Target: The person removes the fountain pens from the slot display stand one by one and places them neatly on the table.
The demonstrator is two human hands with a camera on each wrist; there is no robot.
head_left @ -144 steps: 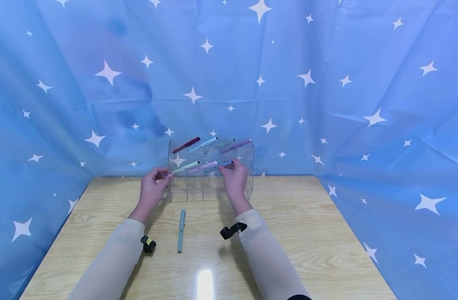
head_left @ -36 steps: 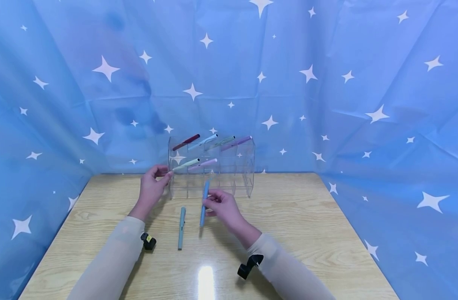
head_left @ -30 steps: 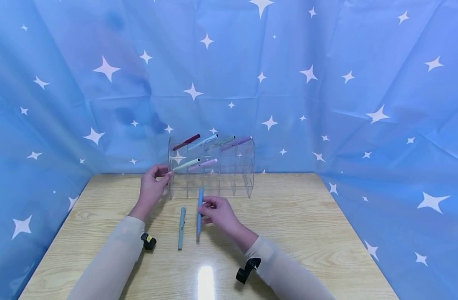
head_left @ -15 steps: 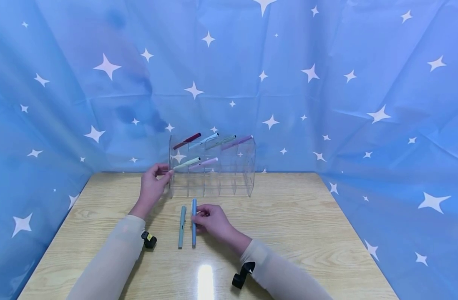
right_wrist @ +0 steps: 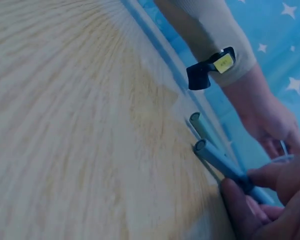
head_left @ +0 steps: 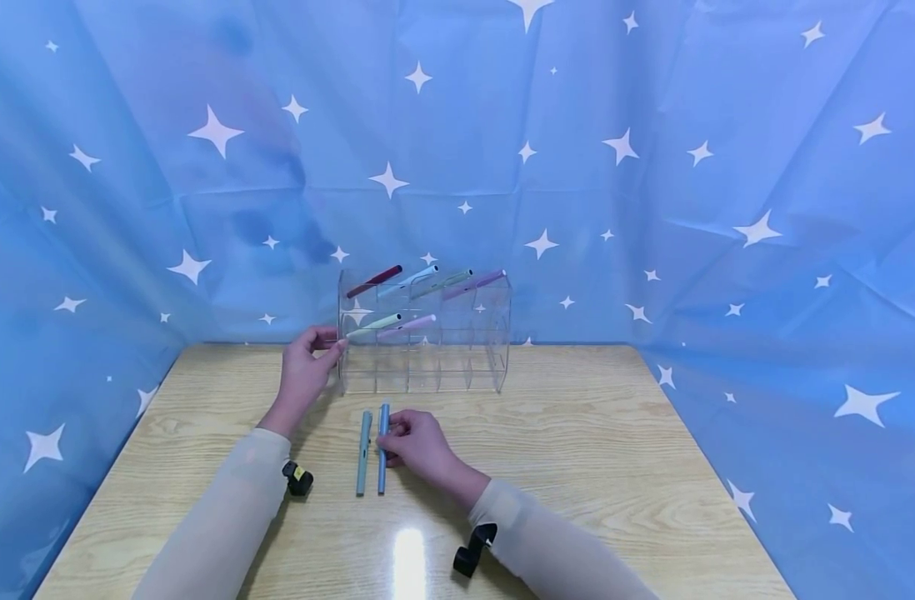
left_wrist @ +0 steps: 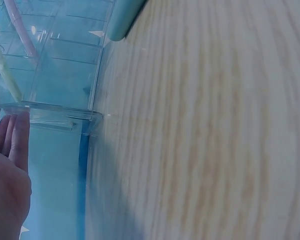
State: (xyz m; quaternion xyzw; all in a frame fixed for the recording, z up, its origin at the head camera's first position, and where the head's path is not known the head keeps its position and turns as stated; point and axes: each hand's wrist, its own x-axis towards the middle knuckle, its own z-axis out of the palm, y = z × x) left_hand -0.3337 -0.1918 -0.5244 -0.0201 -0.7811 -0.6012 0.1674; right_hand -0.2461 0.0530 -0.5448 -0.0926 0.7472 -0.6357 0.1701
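Note:
A clear acrylic pen rack point(head_left: 457, 372) stands at the back of the table, its left side panel held by my left hand point(head_left: 304, 371). In the left wrist view the fingers point(left_wrist: 20, 140) lie against that panel. My right hand point(head_left: 425, 446) pinches a blue pen point(head_left: 382, 481) between thumb and fingers, low over the table in front of the rack. Just left of it and almost parallel lies a teal pen point(head_left: 363, 460). In the right wrist view the blue pen point(right_wrist: 217, 159) slants beside the teal pen point(right_wrist: 205, 129).
The rack's top row holds a dark red pen point(head_left: 373, 282), a light blue pen point(head_left: 408, 282), a green pen point(head_left: 444, 284) and a purple pen point(head_left: 478, 283). Below sit a pale green pen point(head_left: 375, 325) and a lilac pen point(head_left: 408, 326). A starry blue curtain point(head_left: 562, 167) surrounds the wooden table point(head_left: 600, 450).
My right hand has drawn the blue pen out of the rack's lower row, then brought it forward and left, down beside the teal pen. The left hand stays at the rack.

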